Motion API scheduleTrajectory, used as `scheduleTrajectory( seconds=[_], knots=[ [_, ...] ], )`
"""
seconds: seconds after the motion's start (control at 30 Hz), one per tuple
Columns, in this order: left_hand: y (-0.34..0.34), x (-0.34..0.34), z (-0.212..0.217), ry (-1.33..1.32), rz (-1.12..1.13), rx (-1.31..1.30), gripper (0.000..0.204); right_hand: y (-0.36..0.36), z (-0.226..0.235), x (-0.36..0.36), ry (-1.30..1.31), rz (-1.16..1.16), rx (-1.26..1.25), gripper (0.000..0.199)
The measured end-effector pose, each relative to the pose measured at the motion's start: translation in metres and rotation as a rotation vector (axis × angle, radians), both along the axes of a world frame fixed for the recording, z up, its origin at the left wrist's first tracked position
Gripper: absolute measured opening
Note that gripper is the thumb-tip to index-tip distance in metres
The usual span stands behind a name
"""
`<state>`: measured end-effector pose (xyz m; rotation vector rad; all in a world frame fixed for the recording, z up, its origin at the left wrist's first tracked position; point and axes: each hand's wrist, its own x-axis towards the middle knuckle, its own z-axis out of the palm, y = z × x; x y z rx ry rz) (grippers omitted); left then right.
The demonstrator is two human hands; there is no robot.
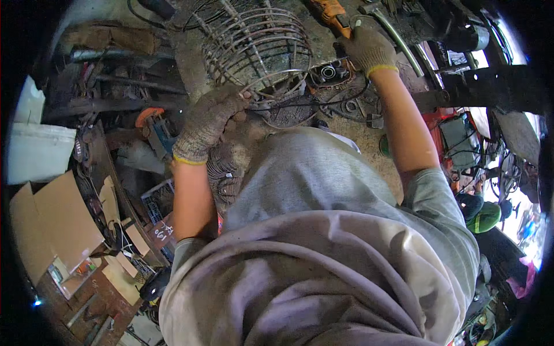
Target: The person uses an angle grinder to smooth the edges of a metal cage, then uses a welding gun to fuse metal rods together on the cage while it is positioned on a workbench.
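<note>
One legible marking: white, apparently hand-drawn characters [164, 232], set at a slant on a dark reddish panel [157, 225]. Position: on the panel's face, toward the edge beside the person's left forearm [194, 205]. No other lettering, label or sign can be read.

The left hand [209, 118], in a knit glove with a yellow cuff, curls at the near rim of a rod cage [259, 57]. The right hand [372, 51], gloved alike, grips the end of an orange power tool [330, 12]. Just beside it lies a hammer [399, 41]; cardboard [60, 222] stands far left
</note>
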<state>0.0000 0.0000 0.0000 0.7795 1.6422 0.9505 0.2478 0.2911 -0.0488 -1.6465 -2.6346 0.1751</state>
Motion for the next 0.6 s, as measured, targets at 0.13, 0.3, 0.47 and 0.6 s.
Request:
scheduleTrajectory(
  seconds=[0.13, 0.3, 0.47, 0.6],
  knots=[
    [-0.006, -0.008, -0.004, -0.010, 0.050, 0.067, 0.032, -0.040, 0.025, -0.003, 0.312, 0.075, 0.209, 0.048],
    [-0.004, -0.005, 0.002, 0.063, 0.019, 0.055, 0.036, -0.097, 0.018, -0.004, 0.658, 0.431, 0.012, 0.035],
    [0.008, -0.016, -0.011, 0.179, -0.138, 0.097, 0.037, -0.091, -0.008, -0.014, 0.586, 0.491, -0.145, 0.024],
    [0.007, -0.018, -0.023, 0.123, 0.055, 0.214, 0.036, -0.082, -0.025, -0.022, 0.598, 0.364, -0.021, 0.021]
  ],
)
